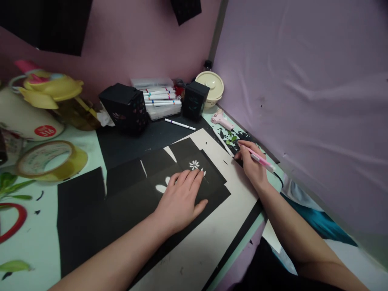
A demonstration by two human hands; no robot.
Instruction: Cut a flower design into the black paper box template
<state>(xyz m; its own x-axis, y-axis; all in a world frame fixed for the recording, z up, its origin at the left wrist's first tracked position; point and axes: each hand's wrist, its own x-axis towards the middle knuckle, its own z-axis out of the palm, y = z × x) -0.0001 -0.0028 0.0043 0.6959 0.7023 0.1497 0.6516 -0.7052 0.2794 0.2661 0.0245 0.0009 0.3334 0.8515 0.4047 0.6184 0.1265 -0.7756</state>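
Note:
My left hand (182, 200) lies open and flat, palm down, on a sheet of black card (121, 206). Beside its fingertips is a flower-shaped cut-out (194, 164) that shows white through the card; larger petal-shaped openings (161, 188) are partly covered by the hand. Out to the right, my right hand (253, 165) is closed around a pink pen-shaped tool (261, 159), whose tip I cannot make out. That hand rests near the edge of the white sheet (200, 234) under the card. Close to its fingers lies a slim white stick (223, 142).
Black boxes (124, 108) and a stack of white markers (162, 97) stand at the back, with one loose marker (180, 124) in front. A pink glue gun (222, 120), black paper scraps (242, 135) and a lidded cream tub (210, 87) are right. Tape (77, 161) lies left.

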